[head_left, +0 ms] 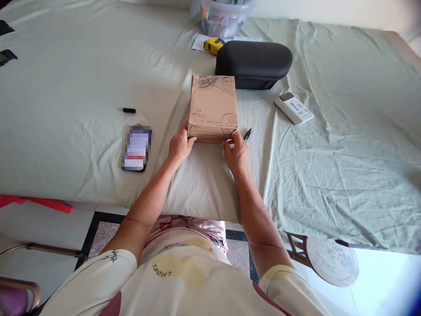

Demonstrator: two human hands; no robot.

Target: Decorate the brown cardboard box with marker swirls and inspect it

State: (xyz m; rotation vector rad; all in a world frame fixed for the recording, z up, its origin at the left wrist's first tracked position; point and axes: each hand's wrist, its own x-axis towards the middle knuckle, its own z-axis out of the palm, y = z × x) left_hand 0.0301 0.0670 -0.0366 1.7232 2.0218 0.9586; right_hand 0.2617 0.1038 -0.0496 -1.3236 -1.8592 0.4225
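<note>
A brown cardboard box [213, 102] with black scribbled lines on its top and near side sits on the cloth in front of me. My left hand [180, 145] grips its near left corner, thumb along the front face and fingers on the left side. At the near right corner, my right hand [237, 151] holds the box between thumb and fingers. A black marker [247, 134] sticks out just beyond the right hand's knuckles; whether that hand holds it or it lies behind, I cannot tell. A small black pen cap [129, 110] lies to the left.
A phone [137, 148] with a blurred screen lies left of my arm. Behind the box are a black hard case [253, 63], a yellow tape measure [213, 45] and a clear plastic tub [226, 19]. A white labelled device [294, 108] rests at right on the green tablecloth [345, 145].
</note>
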